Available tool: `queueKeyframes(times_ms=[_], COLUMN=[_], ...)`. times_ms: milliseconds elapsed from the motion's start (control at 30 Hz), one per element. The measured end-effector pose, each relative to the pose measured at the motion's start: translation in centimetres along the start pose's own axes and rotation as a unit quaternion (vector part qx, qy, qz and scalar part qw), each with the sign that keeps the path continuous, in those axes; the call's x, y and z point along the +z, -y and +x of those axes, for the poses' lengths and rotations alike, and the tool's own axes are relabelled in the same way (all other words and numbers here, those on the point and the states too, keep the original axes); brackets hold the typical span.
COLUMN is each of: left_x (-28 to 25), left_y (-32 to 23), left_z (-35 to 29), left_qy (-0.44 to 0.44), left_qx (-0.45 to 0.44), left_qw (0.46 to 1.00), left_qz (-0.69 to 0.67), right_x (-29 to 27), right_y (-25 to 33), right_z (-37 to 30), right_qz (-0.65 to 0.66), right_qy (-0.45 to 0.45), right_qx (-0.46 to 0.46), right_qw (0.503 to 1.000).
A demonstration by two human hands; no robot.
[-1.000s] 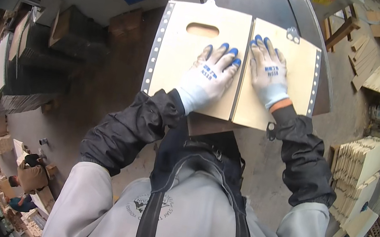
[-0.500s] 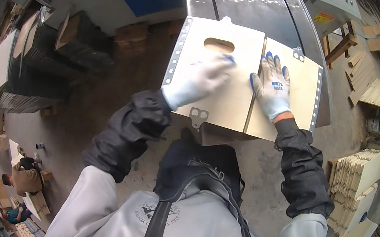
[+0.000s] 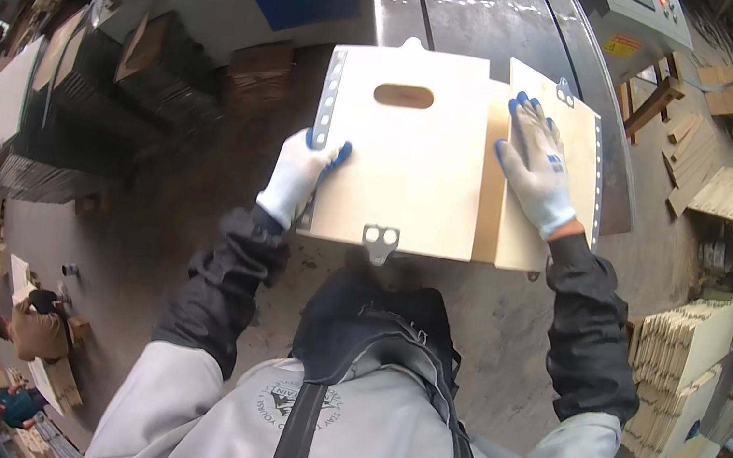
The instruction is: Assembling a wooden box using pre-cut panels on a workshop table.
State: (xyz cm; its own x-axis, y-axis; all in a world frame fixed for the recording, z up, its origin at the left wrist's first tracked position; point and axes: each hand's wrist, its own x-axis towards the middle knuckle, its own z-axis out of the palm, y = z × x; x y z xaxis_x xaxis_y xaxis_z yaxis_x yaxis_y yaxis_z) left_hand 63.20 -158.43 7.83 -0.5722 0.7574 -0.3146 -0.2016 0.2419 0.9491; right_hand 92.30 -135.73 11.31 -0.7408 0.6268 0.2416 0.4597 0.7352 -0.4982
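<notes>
A pale plywood panel (image 3: 402, 167) with an oval hand slot lies in front of me. A perforated metal strip (image 3: 326, 109) runs along its left edge, and a metal bracket (image 3: 380, 243) sits at its near edge. My left hand (image 3: 303, 169), in a white glove with blue fingertips, grips the left edge, thumb on top. To the right is a second plywood panel (image 3: 570, 157), slightly askew, with a metal strip and a far bracket. My right hand (image 3: 535, 161) rests on it, fingers stretched out. Between the panels a gap shows another wooden surface (image 3: 495, 173).
Beyond the panels is a dark metal machine table (image 3: 473, 12), with a control box (image 3: 633, 21) at far right. Stacked boards (image 3: 681, 363) stand on the right, dark stacks (image 3: 168, 76) on the left. Another person (image 3: 40, 328) bends over at lower left.
My left hand has gone from the slotted panel's face to its left edge. That panel has shifted left, and the gap has widened. My right hand stays flat on the right panel.
</notes>
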Motion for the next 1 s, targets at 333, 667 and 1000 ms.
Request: queueKeyframes(times_ms=[333,667,1000], left_x=[0.8,2.0,1.3], left_y=[5.1,4.1,1.8], left_z=[-11.6,-13.0,-5.4], left_qy=[-0.151,-0.189,-0.164], left_qx=[-0.04,-0.01,0.022], left_qw=[0.986,0.979,0.982], left_qz=[0.051,0.078,0.087], right_x=[2.5,5.1,3.9], right_y=[3.9,2.8,0.2], right_z=[-4.6,-4.7,4.0], right_qz=[-0.118,-0.213,-0.119], right_qy=[0.097,0.151,0.052], right_qx=[-0.031,-0.033,-0.12], right_qw=[0.988,0.965,0.984])
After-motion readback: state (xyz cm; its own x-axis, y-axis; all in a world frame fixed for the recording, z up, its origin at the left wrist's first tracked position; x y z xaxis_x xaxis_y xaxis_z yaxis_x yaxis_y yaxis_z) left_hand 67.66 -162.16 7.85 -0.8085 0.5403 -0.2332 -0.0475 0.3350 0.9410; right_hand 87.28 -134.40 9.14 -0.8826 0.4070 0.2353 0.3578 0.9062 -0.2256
